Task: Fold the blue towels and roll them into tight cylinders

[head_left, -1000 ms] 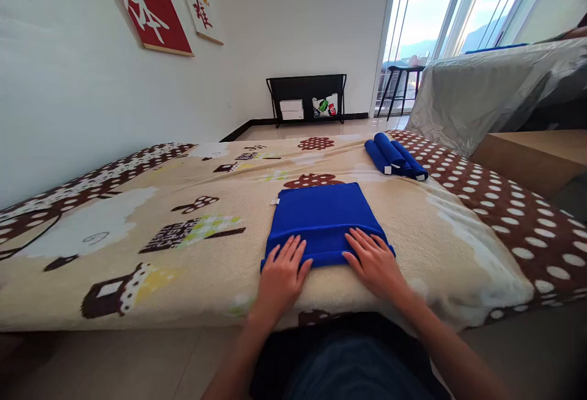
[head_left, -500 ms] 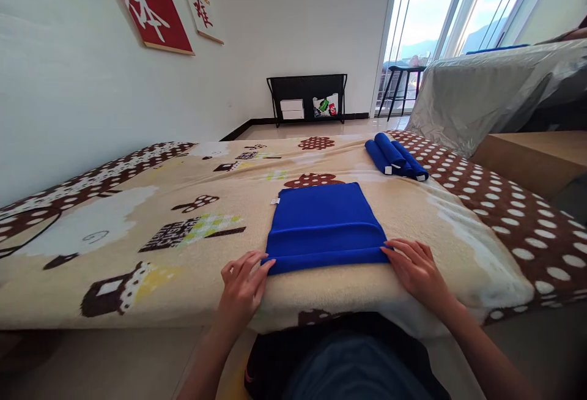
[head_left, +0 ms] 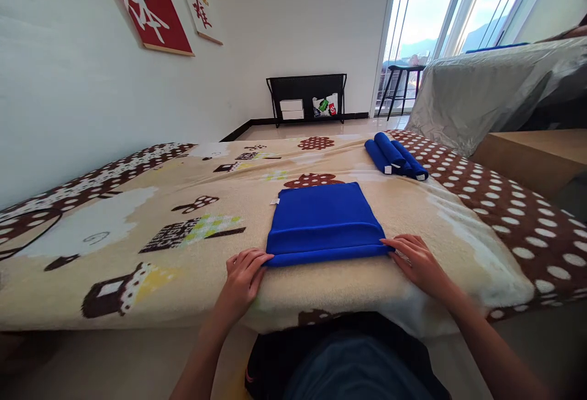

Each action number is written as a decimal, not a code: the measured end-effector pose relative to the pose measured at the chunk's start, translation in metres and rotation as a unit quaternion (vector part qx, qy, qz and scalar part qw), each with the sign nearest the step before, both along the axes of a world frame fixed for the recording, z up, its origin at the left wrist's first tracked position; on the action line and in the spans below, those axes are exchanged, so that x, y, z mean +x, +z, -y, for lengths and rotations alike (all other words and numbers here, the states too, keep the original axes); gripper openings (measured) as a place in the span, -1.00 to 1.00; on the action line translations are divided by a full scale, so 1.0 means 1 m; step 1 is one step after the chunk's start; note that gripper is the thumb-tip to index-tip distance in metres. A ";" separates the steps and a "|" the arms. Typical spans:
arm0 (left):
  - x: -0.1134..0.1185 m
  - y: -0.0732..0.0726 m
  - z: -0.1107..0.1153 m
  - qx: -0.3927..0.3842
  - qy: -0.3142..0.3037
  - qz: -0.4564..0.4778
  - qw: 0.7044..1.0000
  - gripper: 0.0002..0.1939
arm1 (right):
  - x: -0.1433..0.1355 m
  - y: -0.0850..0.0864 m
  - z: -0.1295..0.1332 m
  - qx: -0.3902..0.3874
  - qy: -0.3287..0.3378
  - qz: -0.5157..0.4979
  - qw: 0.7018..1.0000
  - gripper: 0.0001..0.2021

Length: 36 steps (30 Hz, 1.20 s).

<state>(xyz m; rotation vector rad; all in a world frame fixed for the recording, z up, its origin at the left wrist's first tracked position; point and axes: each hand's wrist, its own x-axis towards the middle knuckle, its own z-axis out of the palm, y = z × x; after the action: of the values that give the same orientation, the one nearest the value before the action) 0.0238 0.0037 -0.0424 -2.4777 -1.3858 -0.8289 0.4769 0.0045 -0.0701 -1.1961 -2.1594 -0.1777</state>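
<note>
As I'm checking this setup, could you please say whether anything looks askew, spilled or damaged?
One mild oddity: a raised ridge runs across the blue cloth, just beyond its turned-over near edge between the left hand and right hand, so it does not lie flat. I see no spill or damage.

Cloth (head_left: 325, 207) solid blue; blanket (head_left: 247, 201) cream w/ brn border (head_left: 525, 229), wht polka dots.

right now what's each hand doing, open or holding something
Left hand: closed, pinching the left end of the blue cloth's near edge.
Right hand: closed, pinching that edge's right end.
</note>
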 end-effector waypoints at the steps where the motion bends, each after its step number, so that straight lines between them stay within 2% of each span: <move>1: -0.001 0.001 0.000 0.006 -0.005 0.001 1.000 -0.73 | 0.000 0.001 0.000 0.003 0.001 -0.003 1.000 -0.67; 6: -0.006 0.006 0.009 0.004 -0.028 0.006 1.000 -0.73 | 0.004 0.010 0.009 -0.003 0.006 -0.005 1.000 -0.71; 10: -0.011 0.010 0.018 -0.053 -0.040 0.027 0.997 -0.70 | 0.007 0.016 0.018 -0.046 0.015 -0.021 0.999 -0.72; 13: -0.010 0.009 0.018 -0.089 -0.033 0.045 0.994 -0.71 | 0.003 0.019 0.019 -0.077 0.023 -0.026 0.996 -0.72; 15: -0.003 0.008 0.014 -0.077 -0.011 0.048 0.996 -0.73 | -0.004 0.020 0.015 -0.072 0.006 -0.013 0.997 -0.72; 18: 0.021 0.007 0.009 0.008 0.068 0.040 0.997 -0.73 | -0.026 0.017 0.007 -0.005 -0.089 0.001 0.996 -0.73; 20: 0.046 0.008 0.008 0.060 0.092 0.030 0.993 -0.67 | -0.048 0.015 0.004 0.046 -0.135 0.000 0.990 -0.71; 22: 0.075 0.009 0.007 0.069 0.035 0.014 0.997 -0.59 | -0.074 0.014 0.005 0.063 -0.106 0.008 0.992 -0.67; 25: 0.114 0.007 0.005 0.041 -0.102 -0.012 0.994 -0.57 | -0.111 0.014 0.007 0.040 -0.001 0.035 0.999 -0.61; 27: 0.128 0.003 0.001 0.025 -0.128 -0.021 0.991 -0.58 | -0.123 0.015 0.008 0.014 0.030 0.051 0.998 -0.59; 30: 0.120 -0.002 -0.005 -0.005 -0.090 -0.030 0.996 -0.59 | -0.114 0.015 0.006 -0.015 0.003 0.062 0.998 -0.56; 36: 0.050 -0.010 -0.007 -0.011 0.039 -0.024 0.999 -0.59 | -0.049 0.005 0.003 -0.028 -0.086 0.072 0.993 -0.52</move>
<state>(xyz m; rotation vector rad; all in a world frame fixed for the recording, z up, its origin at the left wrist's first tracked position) 0.0738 0.0105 -0.0522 -2.4244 -1.4732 -0.7379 0.4278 0.0016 -0.0649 -1.4430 -2.1953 -0.2884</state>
